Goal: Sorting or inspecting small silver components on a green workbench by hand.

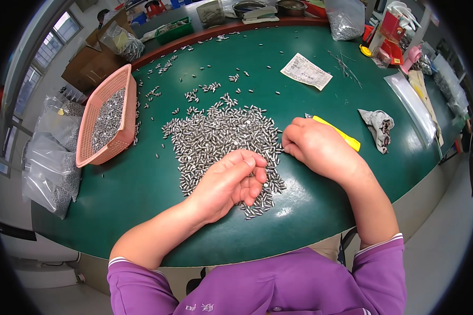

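A broad heap of small silvery bullet-shaped metal parts [226, 134] lies on the green tabletop [157, 218]. My left hand [231, 181] rests over the heap's near side, palm turned inward and fingers curled in; whatever lies inside the curl is hidden. At the heap's right edge, my right hand [320, 147] is closed in a pinch, with a small metal part seeming to show at its fingertips. Just beyond that hand is a yellow-handled tool [341, 134], partly covered by it.
On the left stands a pink basket [126, 118] of similar parts, beside filled plastic bags [52, 168]. Loose parts are scattered toward the far edge. A paper slip [306, 71], thin wires [346, 67], a crumpled cloth [377, 126] and a clear plastic sheet [412, 105] lie at the right.
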A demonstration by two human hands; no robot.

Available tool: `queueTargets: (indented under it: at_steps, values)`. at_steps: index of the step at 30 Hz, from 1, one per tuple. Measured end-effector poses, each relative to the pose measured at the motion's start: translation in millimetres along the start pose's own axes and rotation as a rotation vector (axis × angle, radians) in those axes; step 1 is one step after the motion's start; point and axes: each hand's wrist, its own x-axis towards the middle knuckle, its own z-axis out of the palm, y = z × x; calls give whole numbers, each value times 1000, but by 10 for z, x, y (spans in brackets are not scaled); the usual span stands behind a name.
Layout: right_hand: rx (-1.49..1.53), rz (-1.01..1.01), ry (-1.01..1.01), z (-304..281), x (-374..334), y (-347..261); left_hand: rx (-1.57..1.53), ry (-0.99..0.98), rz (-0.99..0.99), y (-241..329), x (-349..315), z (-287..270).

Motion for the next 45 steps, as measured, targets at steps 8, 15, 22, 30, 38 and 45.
queueTargets:
  at_steps: [8,15,22,30,38,45]
  values:
    - [370,-204,29,-101,63,-258,79,47,-48,14,-31,66]
    - [304,-142,154,-80,101,-178,58,6,-33,3,-8,34]
    - [131,36,71,-53,55,-14,-7,91,-51,36,-25,97]
    - [-21,-11,-1,-9,51,-4,20,23,-46,19,-12,33]
    - [271,-186,46,-87,88,-254,83,9,-44,2,-22,40]
    - [382,-309,101,-48,109,-255,100,28,-65,3,-19,47]
